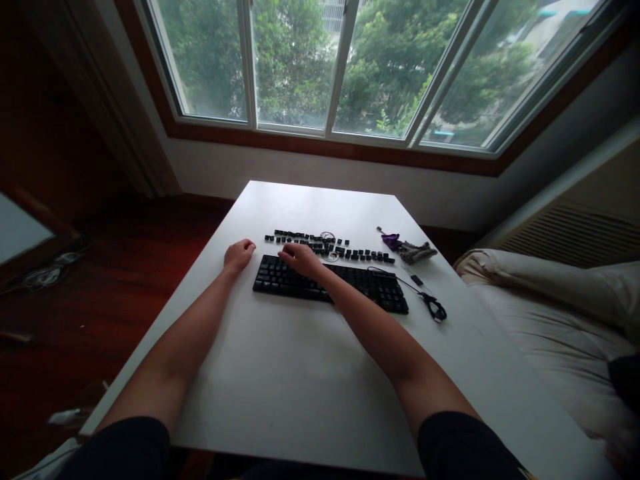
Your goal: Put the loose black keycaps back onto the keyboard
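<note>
Centre of the frame: one black keyboard (pixel 345 283) on one white table (pixel 300 387), long axis running left to right, sloping slightly down toward the right of the frame. Just beyond its far edge, loose black keycaps (pixel 345 251) strung out in roughly two ragged rows parallel to the keyboard, too many and too small to count surely; several dozen as a judgement.

Right hand (pixel 300 259) over the upper left part of the keyboard, fingers bent downward, fingertips at the far edge where keyboard meets the loose keycaps. Whether pinching a keycap or merely pressing: cannot tell, fingertips too small. Left hand (pixel 239 255) on the bare table just left of the keyboard's far left corner, curled into a loose fist, holding nothing visible, not touching the keyboard.

Relation that matters: the row of keycaps just ahead of the right fingertips, stretching away to the right; right hand clearly nearer than left.

Among the keycaps, a thin wire loop tool (pixel 327 245), one by the look of it. Right of centre, one black cable (pixel 425 299) trailing from the keyboard's right end. Upper right of the table, one purple-and-grey bundle (pixel 407 248), nature unclear. Top of frame, a window (pixel 330 67) with trees beyond; right edge, pale bedding (pixel 550 300).
</note>
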A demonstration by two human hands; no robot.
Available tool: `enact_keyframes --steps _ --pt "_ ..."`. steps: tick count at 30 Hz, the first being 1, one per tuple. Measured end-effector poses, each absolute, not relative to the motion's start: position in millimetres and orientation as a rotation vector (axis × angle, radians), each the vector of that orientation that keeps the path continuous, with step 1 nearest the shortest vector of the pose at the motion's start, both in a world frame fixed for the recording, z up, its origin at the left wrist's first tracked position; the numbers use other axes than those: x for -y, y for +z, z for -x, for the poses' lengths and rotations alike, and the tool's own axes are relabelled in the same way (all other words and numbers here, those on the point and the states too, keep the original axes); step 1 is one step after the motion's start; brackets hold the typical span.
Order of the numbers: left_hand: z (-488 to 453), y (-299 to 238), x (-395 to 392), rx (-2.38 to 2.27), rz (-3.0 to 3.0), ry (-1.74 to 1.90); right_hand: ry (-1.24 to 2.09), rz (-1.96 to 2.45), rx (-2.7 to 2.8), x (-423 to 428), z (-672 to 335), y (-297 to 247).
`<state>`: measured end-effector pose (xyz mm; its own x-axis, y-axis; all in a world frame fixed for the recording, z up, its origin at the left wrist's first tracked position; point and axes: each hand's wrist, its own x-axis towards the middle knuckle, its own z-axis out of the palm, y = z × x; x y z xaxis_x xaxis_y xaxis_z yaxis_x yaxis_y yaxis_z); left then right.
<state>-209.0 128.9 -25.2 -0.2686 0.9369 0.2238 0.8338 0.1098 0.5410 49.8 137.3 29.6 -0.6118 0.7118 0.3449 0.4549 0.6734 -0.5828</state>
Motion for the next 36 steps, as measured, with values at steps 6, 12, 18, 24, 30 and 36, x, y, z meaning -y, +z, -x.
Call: enact_keyframes --steps 6,12,18,24,30,36 --pt "205 -24 -127 -2.23 -1.76 0.843 1.192 0.788 1.787 -137 -20 34" --pt "200 -21 -123 -2.203 -1.779 0.846 1.459 0.638 1.564 -125 7 40" --pt "194 -18 -121 -2.211 -1.774 0.843 1.408 0.72 1.517 -130 16 16" --pt "194 -20 -121 -2.194 -1.777 0.857 1.327 0.783 1.57 -137 18 1" --pt "197 -21 -122 -2.208 -1.791 0.842 0.825 0.89 1.931 -150 0 11" --pt "188 -17 -119 -2.033 -2.003 0.87 0.132 1.194 2.337 -174 -49 17"
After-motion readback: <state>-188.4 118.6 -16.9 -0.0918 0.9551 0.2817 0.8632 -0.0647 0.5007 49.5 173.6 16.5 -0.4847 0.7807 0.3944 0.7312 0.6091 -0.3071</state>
